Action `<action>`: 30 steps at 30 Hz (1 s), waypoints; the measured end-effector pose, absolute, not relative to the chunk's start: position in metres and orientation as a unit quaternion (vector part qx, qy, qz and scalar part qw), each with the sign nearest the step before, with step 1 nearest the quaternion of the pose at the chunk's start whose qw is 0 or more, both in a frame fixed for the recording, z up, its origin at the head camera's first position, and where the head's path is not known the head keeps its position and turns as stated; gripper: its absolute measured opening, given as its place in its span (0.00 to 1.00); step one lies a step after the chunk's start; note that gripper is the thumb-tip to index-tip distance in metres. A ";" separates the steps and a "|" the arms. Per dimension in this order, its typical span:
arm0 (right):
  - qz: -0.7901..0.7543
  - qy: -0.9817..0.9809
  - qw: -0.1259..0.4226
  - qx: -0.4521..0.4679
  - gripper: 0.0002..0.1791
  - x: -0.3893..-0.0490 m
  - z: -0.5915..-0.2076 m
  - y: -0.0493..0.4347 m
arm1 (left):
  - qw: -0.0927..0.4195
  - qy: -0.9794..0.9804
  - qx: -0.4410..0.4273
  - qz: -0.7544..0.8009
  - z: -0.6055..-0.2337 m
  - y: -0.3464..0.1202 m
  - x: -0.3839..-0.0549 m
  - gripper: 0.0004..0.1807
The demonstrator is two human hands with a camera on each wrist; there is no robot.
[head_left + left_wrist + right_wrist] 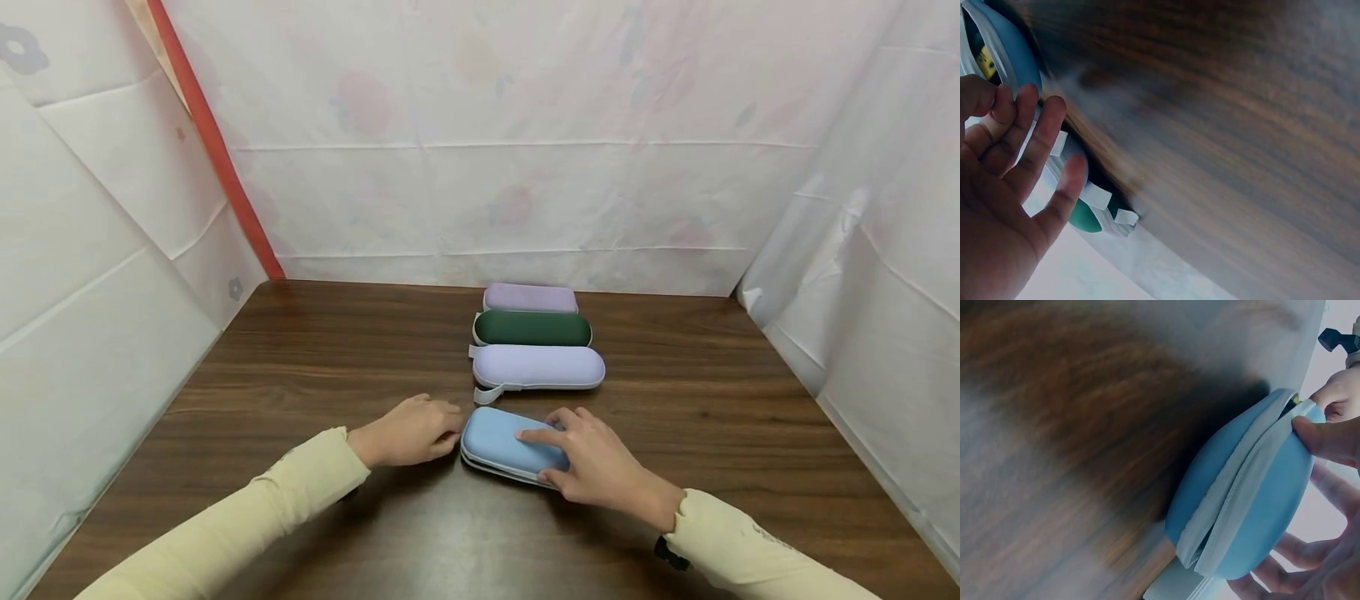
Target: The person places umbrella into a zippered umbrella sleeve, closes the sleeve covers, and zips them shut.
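A light-blue zip case (498, 437) lies flat on the wooden table, turned slightly. In the right wrist view its pale zip edge (1247, 478) is undone and the lid stands a little apart from the base. Through the gap something yellow (986, 62) shows in the left wrist view; its kind is unclear. My right hand (596, 462) holds the case's right end, thumb at the near edge and fingers over the lid and far side. Close beside the left end is my left hand (412, 432), fingers loosely bent, holding nothing; whether it touches the case is unclear.
Behind the blue case a lavender case (536, 367), a green case (532, 328) and a mauve case (530, 297) lie in a row, with pale strap loops at the left of the nearer ones. White patterned sheets (480, 183) enclose the table's back and sides.
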State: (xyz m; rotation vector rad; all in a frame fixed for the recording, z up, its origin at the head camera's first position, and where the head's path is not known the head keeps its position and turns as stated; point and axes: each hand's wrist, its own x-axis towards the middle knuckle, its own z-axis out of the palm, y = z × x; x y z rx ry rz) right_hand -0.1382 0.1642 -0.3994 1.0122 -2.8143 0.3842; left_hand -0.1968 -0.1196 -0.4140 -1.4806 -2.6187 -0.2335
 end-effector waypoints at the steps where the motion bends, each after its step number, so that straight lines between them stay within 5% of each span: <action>1: 0.124 -0.933 0.067 0.330 0.28 -0.137 -0.400 0.163 | 0.064 -0.866 -0.490 -0.078 -0.414 -0.120 -0.196 0.05; 19: 0.086 -0.948 0.100 0.291 0.28 -0.124 -0.399 0.150 | 0.113 -0.863 -0.485 -0.080 -0.415 -0.111 -0.171 0.12; 27: 0.072 -0.918 0.007 0.390 0.26 -0.140 -0.382 0.166 | 0.112 -0.877 -0.462 -0.071 -0.414 -0.113 -0.170 0.10; 30: 0.004 -0.880 0.014 0.475 0.32 -0.154 -0.372 0.169 | 0.101 -0.879 -0.459 -0.075 -0.413 -0.114 -0.172 0.09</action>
